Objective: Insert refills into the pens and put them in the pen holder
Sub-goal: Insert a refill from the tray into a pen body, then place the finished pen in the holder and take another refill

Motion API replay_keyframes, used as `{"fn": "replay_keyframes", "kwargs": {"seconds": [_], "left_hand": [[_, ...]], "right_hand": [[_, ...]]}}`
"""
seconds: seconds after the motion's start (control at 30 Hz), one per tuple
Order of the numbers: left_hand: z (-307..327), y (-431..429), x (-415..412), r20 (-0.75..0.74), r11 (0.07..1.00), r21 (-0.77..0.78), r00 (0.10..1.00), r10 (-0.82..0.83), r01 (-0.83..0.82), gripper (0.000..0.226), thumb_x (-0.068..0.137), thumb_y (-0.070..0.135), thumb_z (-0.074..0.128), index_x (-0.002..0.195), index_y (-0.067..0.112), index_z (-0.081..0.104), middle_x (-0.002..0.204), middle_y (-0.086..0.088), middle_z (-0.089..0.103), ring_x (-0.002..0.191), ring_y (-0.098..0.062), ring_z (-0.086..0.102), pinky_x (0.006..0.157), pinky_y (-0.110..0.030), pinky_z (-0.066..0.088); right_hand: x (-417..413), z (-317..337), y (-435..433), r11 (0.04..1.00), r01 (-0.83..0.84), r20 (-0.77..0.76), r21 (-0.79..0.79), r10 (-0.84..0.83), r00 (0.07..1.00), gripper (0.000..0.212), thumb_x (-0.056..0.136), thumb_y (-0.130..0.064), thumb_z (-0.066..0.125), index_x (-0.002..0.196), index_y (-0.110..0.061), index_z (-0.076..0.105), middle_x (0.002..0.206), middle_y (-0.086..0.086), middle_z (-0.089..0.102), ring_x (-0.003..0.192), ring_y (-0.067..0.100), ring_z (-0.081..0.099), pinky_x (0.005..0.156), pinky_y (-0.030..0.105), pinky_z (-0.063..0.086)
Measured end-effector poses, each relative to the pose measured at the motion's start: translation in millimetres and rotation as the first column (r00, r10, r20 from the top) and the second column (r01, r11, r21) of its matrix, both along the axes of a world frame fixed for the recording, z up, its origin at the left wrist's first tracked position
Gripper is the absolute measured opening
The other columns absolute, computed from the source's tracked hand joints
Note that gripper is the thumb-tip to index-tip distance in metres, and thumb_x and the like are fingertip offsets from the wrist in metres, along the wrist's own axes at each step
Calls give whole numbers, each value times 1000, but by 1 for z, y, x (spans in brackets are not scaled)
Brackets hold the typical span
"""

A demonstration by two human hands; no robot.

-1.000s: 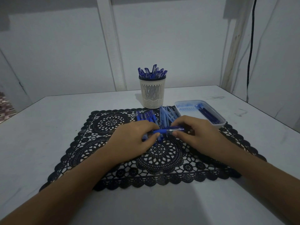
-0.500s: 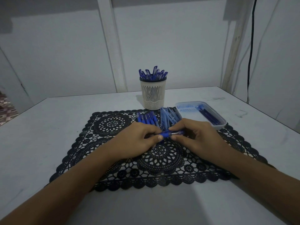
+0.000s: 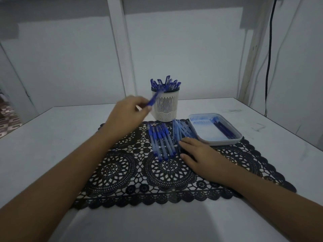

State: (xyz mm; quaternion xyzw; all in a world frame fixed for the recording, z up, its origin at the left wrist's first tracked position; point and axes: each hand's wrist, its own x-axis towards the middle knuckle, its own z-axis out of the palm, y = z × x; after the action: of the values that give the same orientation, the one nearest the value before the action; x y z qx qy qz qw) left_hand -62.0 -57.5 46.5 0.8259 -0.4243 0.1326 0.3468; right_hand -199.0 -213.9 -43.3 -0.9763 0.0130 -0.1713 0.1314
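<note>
A blue pen [image 3: 154,98] (blurred) sticks up and to the right out of the left hand's [image 3: 128,110] pinching fingertips, above centre frame, its far end over the rim of the white slotted pen holder [image 3: 166,105] full of pens. Lower right of it, the right hand [image 3: 201,154] lies flat and relaxed on the black lace mat [image 3: 122,172], fingertips at a loose pile of pale barrels [image 3: 181,130]. A row of blue pens [image 3: 160,140] lies left of the pile, a tray [image 3: 218,143] of dark refills [image 3: 224,130] right.

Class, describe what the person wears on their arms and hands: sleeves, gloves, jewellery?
Nothing worn shows. The left arm and right arm show no sleeve up to the frame edge. The left hand and right hand have no gloves; no ring, watch or bracelet is visible, though the left hand is motion-blurred.
</note>
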Motion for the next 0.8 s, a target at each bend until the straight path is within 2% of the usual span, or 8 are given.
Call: {"fn": "replay_keyframes", "kwargs": {"seconds": [0.1,0.2,0.3,0.4,0.5,0.57,0.67,0.8], "left_hand": [[38,-17,24,-96,976,-214,995,20,-40,20,90,22,56,107,13,62,89,1,61,78,-13,57,72,-25,43],[76,-44,49,-254,893,-441,967,-27,-90,12,90,17,56,101,11,59,92,-5,62,73,-12,60,69,-29,51],[97,-77,73,-309,851,-507,951,-28,-139,13,90,15,55,101,10,57,95,-7,64,76,-12,62,66,-26,52],[92,-106,87,-226,902,-401,971,75,-162,17,88,15,56,105,12,55,100,-10,65,84,-20,63,72,-32,52],[70,-123,90,-130,953,-277,988,86,-120,59,85,10,53,137,23,28,85,-9,62,68,-22,58,64,-31,49],[56,-128,91,-86,978,-192,995,59,-75,76,82,6,49,143,34,13,74,-9,59,62,-24,57,61,-32,50],[40,-132,95,9,997,0,997,72,-72,61,81,14,50,136,32,30,86,-9,63,77,-26,60,78,-41,51],[26,-126,100,232,983,70,962,147,-167,32,88,25,43,118,22,50,99,-7,62,95,-29,56,88,-42,40]], "right_hand": [[1,0,0,1000,-2,-3,9,2,1000,48,98,-32,36,142,-14,31,148,-3,30,135,9,24,93,3,6],[0,-1,-1,1000,-14,13,11,14,1000,48,98,-33,35,142,-15,31,149,-4,29,136,8,22,95,4,4],[-1,-3,-3,1000,-22,45,-1,22,999,48,99,-34,33,143,-16,29,150,-6,26,137,6,19,94,2,0],[0,-3,-4,1000,-22,55,3,22,998,47,99,-35,33,143,-18,30,149,-7,26,136,4,20,92,0,-2],[0,-4,-5,1000,-27,63,7,27,998,47,99,-36,32,143,-19,30,150,-8,25,135,3,19,92,0,-3],[0,-5,-6,1000,-29,59,8,29,998,47,99,-37,31,143,-20,29,150,-9,23,136,3,18,90,-3,-7],[-1,-5,-6,999,-38,35,3,38,999,47,99,-36,31,143,-20,30,150,-8,23,135,3,18,82,-9,-13],[-1,-5,-5,999,-46,35,1,46,998,47,99,-36,31,143,-19,30,150,-7,23,135,3,17,82,-9,-14]]}}
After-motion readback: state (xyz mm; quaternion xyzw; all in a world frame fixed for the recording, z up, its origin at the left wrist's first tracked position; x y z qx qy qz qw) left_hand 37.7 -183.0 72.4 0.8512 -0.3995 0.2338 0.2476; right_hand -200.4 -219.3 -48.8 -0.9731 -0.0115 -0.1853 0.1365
